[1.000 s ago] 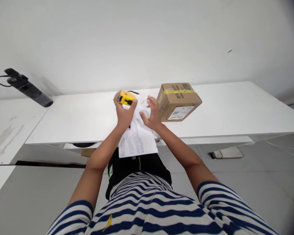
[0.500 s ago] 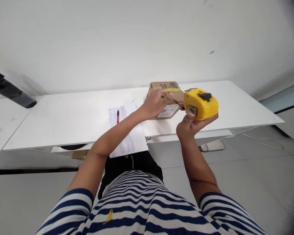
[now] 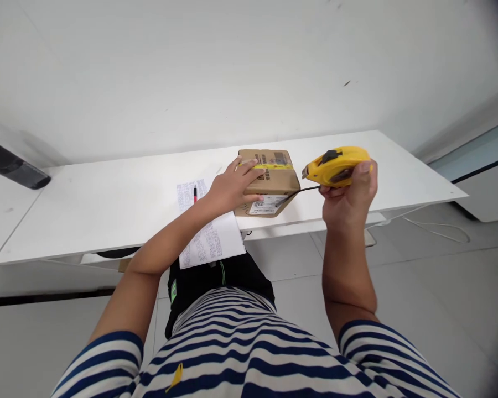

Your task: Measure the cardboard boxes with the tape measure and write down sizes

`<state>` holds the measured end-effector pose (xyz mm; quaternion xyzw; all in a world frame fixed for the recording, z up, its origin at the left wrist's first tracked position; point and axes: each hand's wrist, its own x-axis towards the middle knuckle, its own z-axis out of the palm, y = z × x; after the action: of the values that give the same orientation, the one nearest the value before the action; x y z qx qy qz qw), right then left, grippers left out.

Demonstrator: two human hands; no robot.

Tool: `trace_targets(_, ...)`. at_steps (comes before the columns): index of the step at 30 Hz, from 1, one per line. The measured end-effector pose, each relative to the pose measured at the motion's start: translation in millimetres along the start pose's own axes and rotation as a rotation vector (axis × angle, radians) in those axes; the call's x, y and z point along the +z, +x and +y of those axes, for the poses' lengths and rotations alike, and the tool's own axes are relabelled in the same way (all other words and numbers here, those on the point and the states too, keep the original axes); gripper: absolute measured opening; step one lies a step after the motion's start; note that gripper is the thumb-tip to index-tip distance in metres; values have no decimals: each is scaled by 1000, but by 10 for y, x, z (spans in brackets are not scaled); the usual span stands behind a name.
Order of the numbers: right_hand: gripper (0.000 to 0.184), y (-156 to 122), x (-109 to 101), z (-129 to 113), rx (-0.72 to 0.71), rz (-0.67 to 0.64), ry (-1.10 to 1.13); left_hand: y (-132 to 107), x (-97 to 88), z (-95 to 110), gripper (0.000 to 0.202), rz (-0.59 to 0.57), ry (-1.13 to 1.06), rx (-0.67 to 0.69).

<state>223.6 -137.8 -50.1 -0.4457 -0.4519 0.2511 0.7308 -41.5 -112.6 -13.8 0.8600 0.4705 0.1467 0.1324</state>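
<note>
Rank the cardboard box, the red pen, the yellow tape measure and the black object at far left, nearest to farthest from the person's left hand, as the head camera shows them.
1. Cardboard box: the left hand rests on it.
2. Red pen: just left of that hand, on the printed sheet.
3. Yellow tape measure: beyond the box, held in the right hand.
4. Black object: at the far left edge.

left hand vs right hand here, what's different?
The left hand lies flat with fingers spread on top of the cardboard box; the right hand is curled around the yellow tape measure. The left hand rests on the box on the white table; the right hand is raised beside the box. Both are bare, and the blade runs between them.
</note>
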Motion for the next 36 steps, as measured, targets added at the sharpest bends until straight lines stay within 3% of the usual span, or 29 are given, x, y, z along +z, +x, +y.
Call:
trace_targets(3, 59, 36, 67, -95, 4, -62, 61, -174, -100, 99, 75, 71, -101, 58)
trace_targets(5, 61, 23, 158, -148, 1, -86, 91, -232, -179, 208, 66, 150, -252, 89)
trace_targets(8, 63, -57, 316, -217, -50, -122, 139, -237, -278, 368, 63, 185, -471, 57)
trace_targets(13, 65, -216, 475, -276, -139, -252, 120, -138, -354, 457, 71, 123, -633, -43)
trace_targets(18, 67, -290, 478, -257, -193, -316, 60, -150, -369, 459, 71, 48, -813, -26)
trace_targets(23, 72, -297, 463, -277, -145, -330, 65, -157, -382, 456, 67, -2, -867, -23)
trace_targets(27, 68, -86, 347, -262, -133, -195, 130, -103, -517, 278, 54, 65, -872, -96)
trace_targets(31, 61, 302, 88, -50, -90, -66, 157, 14, -610, -108, 43, 163, -856, -233)
trace_targets(36, 63, 549, -106, 337, 5, -29, 70, 220, -389, -435, 43, 28, -786, -411)
